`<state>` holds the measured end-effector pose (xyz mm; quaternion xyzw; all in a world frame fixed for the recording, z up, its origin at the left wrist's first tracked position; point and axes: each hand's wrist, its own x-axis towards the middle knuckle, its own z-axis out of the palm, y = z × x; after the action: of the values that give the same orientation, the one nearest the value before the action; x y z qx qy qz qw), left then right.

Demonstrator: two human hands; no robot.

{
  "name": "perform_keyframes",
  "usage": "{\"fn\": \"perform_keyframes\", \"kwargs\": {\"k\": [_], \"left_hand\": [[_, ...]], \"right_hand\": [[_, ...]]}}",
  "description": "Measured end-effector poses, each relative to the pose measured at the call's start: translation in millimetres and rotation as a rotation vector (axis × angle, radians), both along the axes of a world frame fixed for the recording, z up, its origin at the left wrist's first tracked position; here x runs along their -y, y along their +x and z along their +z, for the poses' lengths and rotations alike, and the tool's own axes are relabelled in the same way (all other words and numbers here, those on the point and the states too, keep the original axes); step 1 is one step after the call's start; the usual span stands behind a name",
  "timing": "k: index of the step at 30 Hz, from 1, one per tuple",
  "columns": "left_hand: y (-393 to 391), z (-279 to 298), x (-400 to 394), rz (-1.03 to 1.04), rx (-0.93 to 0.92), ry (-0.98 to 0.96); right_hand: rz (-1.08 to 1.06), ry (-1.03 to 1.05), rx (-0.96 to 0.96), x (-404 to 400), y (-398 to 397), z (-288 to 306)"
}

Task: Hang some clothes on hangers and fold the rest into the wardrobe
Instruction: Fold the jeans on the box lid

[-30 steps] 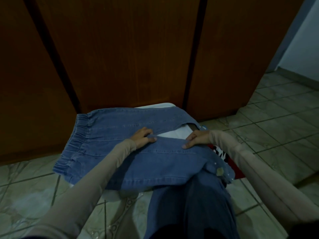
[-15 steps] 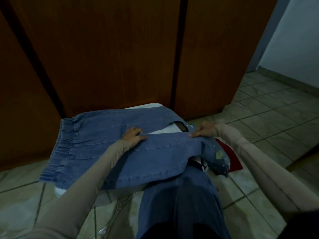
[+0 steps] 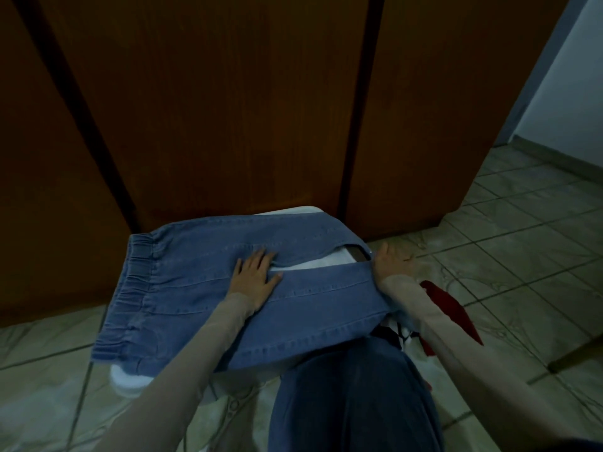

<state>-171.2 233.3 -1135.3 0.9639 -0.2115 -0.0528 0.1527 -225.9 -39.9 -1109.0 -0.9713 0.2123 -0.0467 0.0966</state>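
Head view | blue jeans (image 3: 208,298) lie folded across a white basket (image 3: 130,380) at 6 o'clock of the brown wardrobe doors (image 3: 208,106) | left hand (image 3: 254,275) presses flat, fingers spread | right hand (image 3: 391,262) open-palmed at the 3 o'clock fold edge

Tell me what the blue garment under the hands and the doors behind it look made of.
Blue garment: looks like light-wash denim, matte, with visible stitched seams and a gathered elastic waistband. Doors: look like brown wood or wood-grain laminate with a dull sheen and faint vertical grain; which one cannot be told in this dim light.
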Motion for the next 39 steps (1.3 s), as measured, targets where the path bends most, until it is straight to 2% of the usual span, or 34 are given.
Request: {"fn": "perform_keyframes", "kwargs": {"k": [1, 3, 5, 6, 9, 12, 15, 21, 30, 33, 39], "left_hand": [[1.1, 1.1, -1.1, 0.000, 0.027, 0.014], [2.7, 7.7, -5.1, -0.019, 0.132, 0.072], [8.2, 12.1, -11.8, -0.016, 0.213, 0.111], [11.6, 12.4, -15.8, 0.006, 0.216, 0.121], [17.6, 7.7, -25.7, 0.071, 0.081, 0.151], [22.3, 5.9, -36.9, 0.107, -0.059, 0.126], [23.1, 7.7, -59.4, 0.161, -0.083, 0.150], [17.3, 15.8, -99.1, 0.318, -0.140, 0.229], [4.9, 25.6, -105.4, 0.379, -0.193, 0.277], [-3.4, 29.3, -100.9, 0.330, -0.209, 0.296], [-38.6, 28.0, -103.6, 0.064, -0.223, 0.180]], "right_hand": [[0.050, 0.123, 0.088, -2.4, 3.2, -0.1], [0.175, 0.334, 0.079, -9.3, 9.9, 0.9], [0.248, 0.264, -0.108, -17.3, 16.2, -1.3], [0.248, 0.195, -0.142, -20.8, 19.1, -3.5], [0.175, 0.077, -0.087, -28.7, 18.1, -8.8], [0.216, 0.012, -0.087, -29.8, 15.5, -11.3], [0.314, -0.015, -0.133, -26.3, 17.9, -10.9], [0.417, -0.218, -0.266, -48.5, 28.5, -4.3], [0.441, -0.122, -0.345, -67.0, 31.7, 2.1], [0.492, -0.063, -0.300, -71.5, 25.1, 2.9], [0.760, 0.174, -0.232, -81.4, 7.5, 7.3]]}}
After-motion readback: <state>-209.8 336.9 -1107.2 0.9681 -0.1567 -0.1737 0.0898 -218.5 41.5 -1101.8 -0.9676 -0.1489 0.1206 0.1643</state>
